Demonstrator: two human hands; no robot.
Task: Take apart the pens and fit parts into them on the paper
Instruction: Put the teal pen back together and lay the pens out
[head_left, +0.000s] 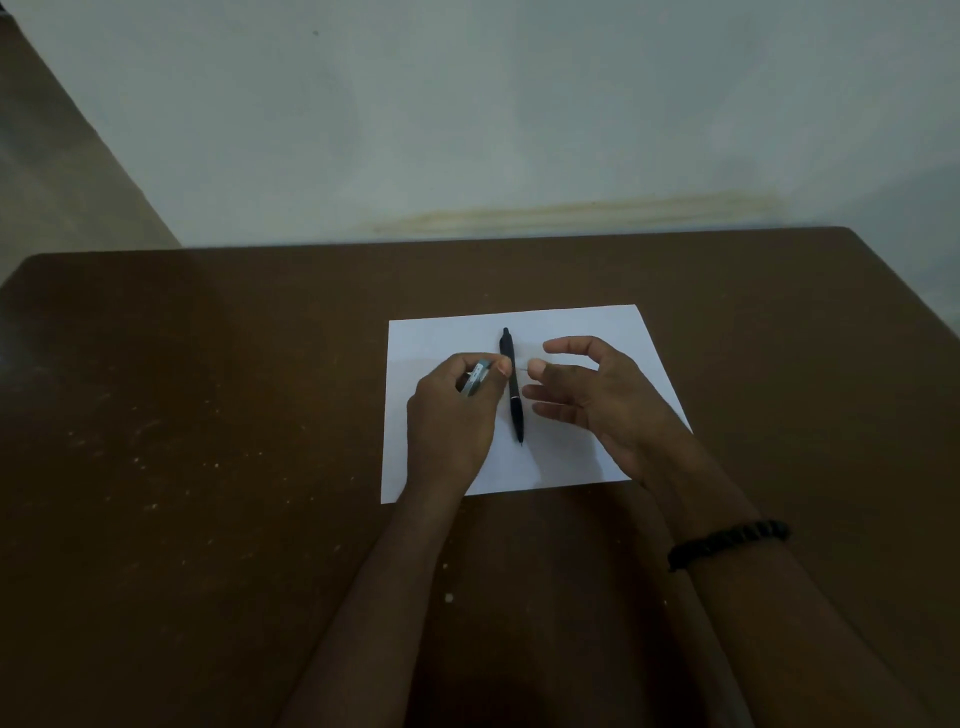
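**Two hands over one sheet, a pen part in the left**

Two hands work above the white paper (582, 332) at the centre of the frame. The left hand (451, 410) has its fingers curled round a pale, silvery pen barrel (475, 378), which shows between the fingers and the thumb; most of it is hidden inside the fist. Marks on the barrel may be print, but they are too small and blurred to read. A thin, light sliver (522, 368) runs from the left thumb tip towards the thumb of the right hand (597, 395); what it is, and whether either thumb touches it, cannot be told. The right hand is wide open, fingers spread and gently bent, holding nothing, hovering over the right half of the sheet.

Between the hands a black click pen (512, 384) lies flat on the paper, running up and down the frame, tip towards the lower edge.

A black beaded bracelet (727, 540) circles the right wrist at lower right. The paper rests on a dark brown table (208, 415), dimly lit, below a pale wall (519, 104).
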